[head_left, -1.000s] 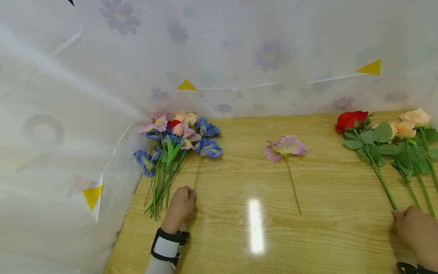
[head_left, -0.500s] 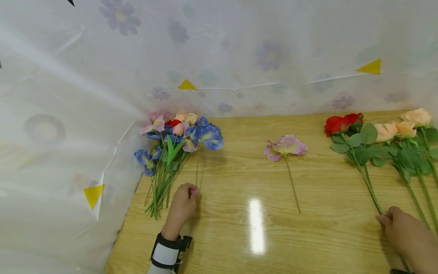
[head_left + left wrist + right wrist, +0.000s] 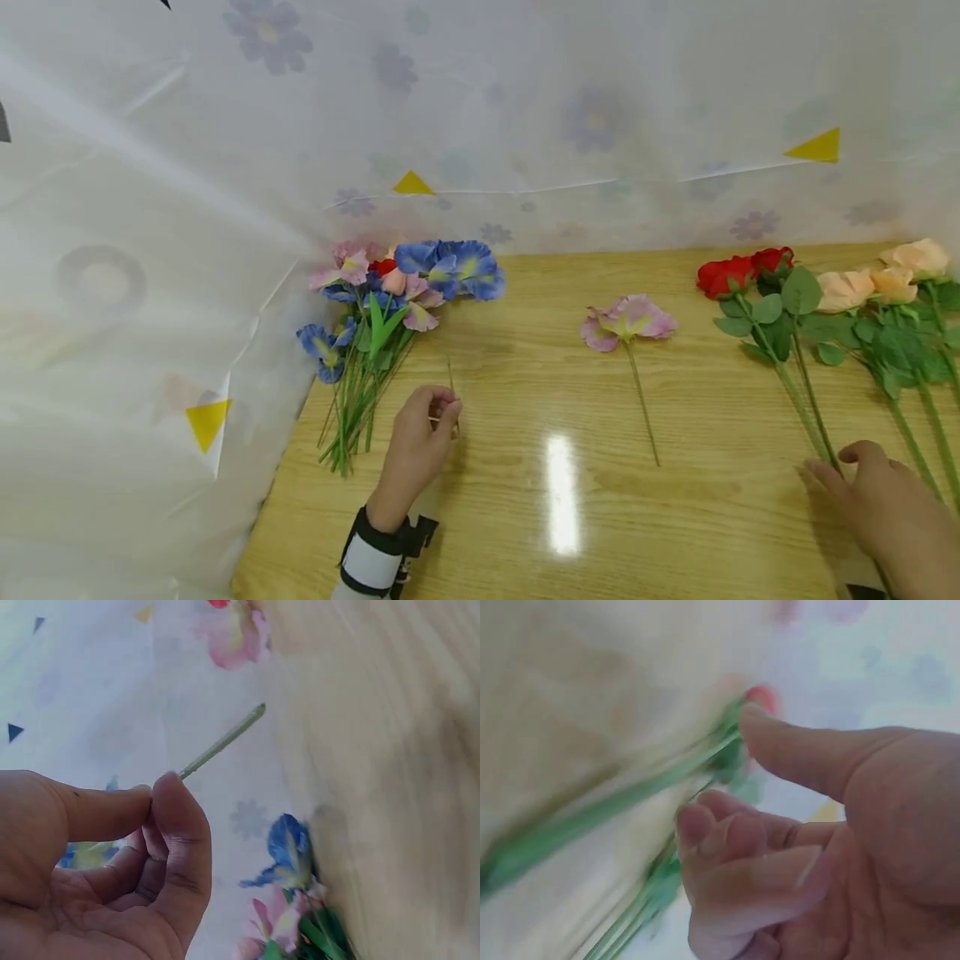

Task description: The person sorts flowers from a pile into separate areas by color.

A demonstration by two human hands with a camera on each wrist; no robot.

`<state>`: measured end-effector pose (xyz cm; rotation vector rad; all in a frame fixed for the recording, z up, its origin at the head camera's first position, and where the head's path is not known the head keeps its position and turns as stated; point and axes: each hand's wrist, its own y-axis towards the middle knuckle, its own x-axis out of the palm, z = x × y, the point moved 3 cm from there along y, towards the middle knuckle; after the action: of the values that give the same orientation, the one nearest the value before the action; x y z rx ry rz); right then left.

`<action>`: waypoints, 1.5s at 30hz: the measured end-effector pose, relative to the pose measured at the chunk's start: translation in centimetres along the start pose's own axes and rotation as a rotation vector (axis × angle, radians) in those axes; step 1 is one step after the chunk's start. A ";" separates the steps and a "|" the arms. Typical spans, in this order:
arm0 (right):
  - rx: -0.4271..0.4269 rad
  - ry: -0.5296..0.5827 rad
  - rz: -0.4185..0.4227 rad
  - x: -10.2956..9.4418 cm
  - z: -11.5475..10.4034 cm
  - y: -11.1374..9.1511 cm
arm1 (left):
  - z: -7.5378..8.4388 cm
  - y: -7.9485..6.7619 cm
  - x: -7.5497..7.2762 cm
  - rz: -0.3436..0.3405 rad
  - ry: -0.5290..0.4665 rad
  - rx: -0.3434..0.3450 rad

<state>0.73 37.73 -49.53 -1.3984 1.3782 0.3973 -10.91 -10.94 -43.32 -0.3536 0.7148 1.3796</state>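
Note:
My left hand (image 3: pixel 423 433) pinches the thin stem of a blue iris (image 3: pixel 476 271) between thumb and fingertips. In the left wrist view the stem end (image 3: pixel 225 741) sticks out past the fingertips, and blue and yellow petals show behind the fingers. The iris bloom overlaps a mixed bunch (image 3: pixel 360 400) of pink, blue, red and peach flowers on the left. My right hand (image 3: pixel 892 500) hovers around the stems of two red roses (image 3: pixel 724 277), thumb apart from its loosely bent fingers. In the right wrist view a blurred green stem (image 3: pixel 592 814) passes beyond the thumb tip.
A single pink-purple flower (image 3: pixel 630 321) lies mid-table, stem toward me. Peach roses (image 3: pixel 843 290) with leafy stems lie at the right, beside the red ones. A pale flower-printed sheet (image 3: pixel 525 100) rises behind and left of the wooden table (image 3: pixel 540 375).
My left hand has lifted the blue iris and moved slightly right and away from me. My right hand has shifted the red rose leftward beside another red rose and loosened its fingers.

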 end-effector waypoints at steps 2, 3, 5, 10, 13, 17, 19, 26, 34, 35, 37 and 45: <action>-0.071 0.010 0.026 -0.4 -2.0 -0.3 | 0.8 0.0 0.1 -0.010 -0.054 0.005; -0.116 0.016 0.049 -0.6 -3.1 -0.4 | 1.2 0.0 0.1 -0.014 -0.078 0.008; -0.207 0.040 0.112 -0.6 -5.6 -0.7 | 1.9 0.0 0.1 -0.023 -0.115 0.005; -0.473 0.018 0.270 1.8 -11.2 -1.2 | 3.0 -0.1 0.7 -0.065 -0.185 -0.008; -0.631 -0.087 0.333 4.1 -13.4 -1.5 | 3.3 -0.2 1.5 -0.101 -0.228 -0.009; -0.677 -0.264 0.375 5.9 -14.3 -1.5 | 3.6 -0.2 2.4 -0.140 -0.244 0.001; -0.652 -0.319 0.375 6.2 -14.1 -1.4 | 3.6 -0.3 2.8 -0.158 -0.250 -0.004; -0.621 -0.301 0.367 6.1 -13.1 -1.0 | 3.7 -0.5 3.7 -0.198 -0.252 -0.013; -0.490 -0.232 0.220 5.5 -11.1 -0.1 | 4.0 -0.5 4.3 -0.208 -0.231 0.013; -0.488 -0.231 0.217 5.4 -11.0 0.0 | 4.0 -0.6 4.3 -0.209 -0.231 0.009; -0.498 -0.243 0.244 5.3 -10.9 0.0 | 4.0 -0.6 4.3 -0.209 -0.233 0.004; -0.700 -0.032 0.518 4.7 -15.3 -2.5 | 4.1 -0.6 4.7 -0.255 -0.347 -0.024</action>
<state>-2.41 22.10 -46.74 -1.5414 1.6501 1.3358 -9.15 -4.92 -43.45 -0.2073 0.3532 1.1680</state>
